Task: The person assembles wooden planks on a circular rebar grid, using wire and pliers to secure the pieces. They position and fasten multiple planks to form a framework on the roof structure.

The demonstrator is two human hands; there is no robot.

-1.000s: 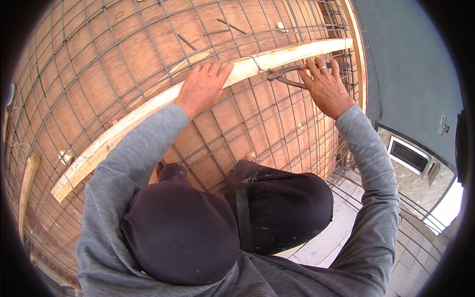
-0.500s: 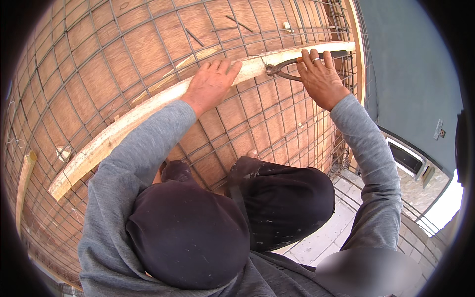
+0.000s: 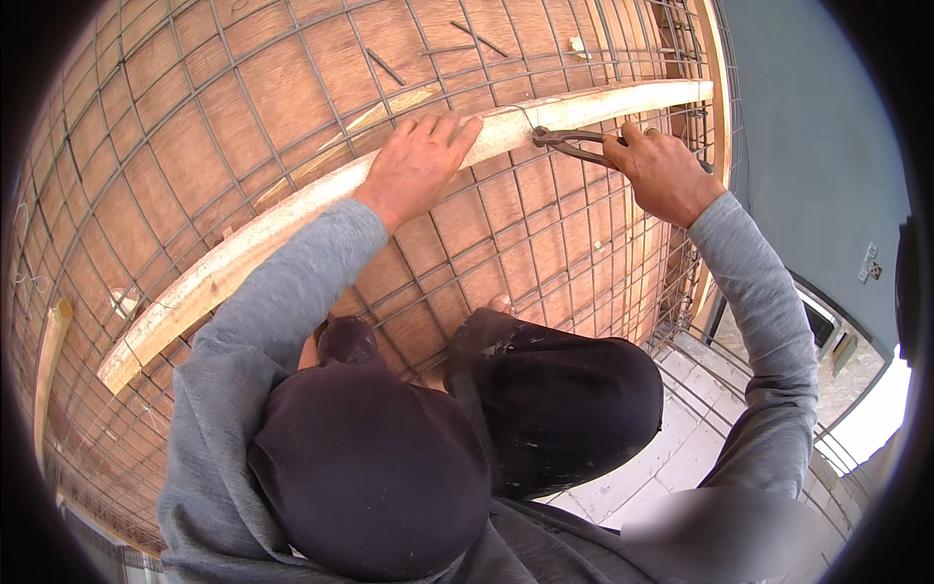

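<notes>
My left hand (image 3: 416, 164) is closed over a long pale timber batten (image 3: 209, 275), its fingers over the far edge. The batten lies slantwise across a steel bar mesh (image 3: 443, 268). Farther right, my right hand (image 3: 669, 175) grips a pair of dark end-cutting pincers (image 3: 574, 144), fist around the handles. The pincers' jaws point left, by the batten's near side, close to a thin tie wire (image 3: 520, 110) looped over the wood. Whether the jaws are biting the wire is too small to tell.
Brown plywood (image 3: 375, 282) lies under the mesh. Loose short bars (image 3: 384, 66) and a thinner wood strip (image 3: 389, 109) are beyond the batten. An upright timber edge (image 3: 718, 97) borders the mesh at right, beside a grey wall (image 3: 808, 146). White tiles (image 3: 637, 462) show below right.
My right hand has drawn back right and nearer, turning from a spread hold to a fist round the pincers. The pincers' jaws shifted slightly right. My left hand stays on the batten.
</notes>
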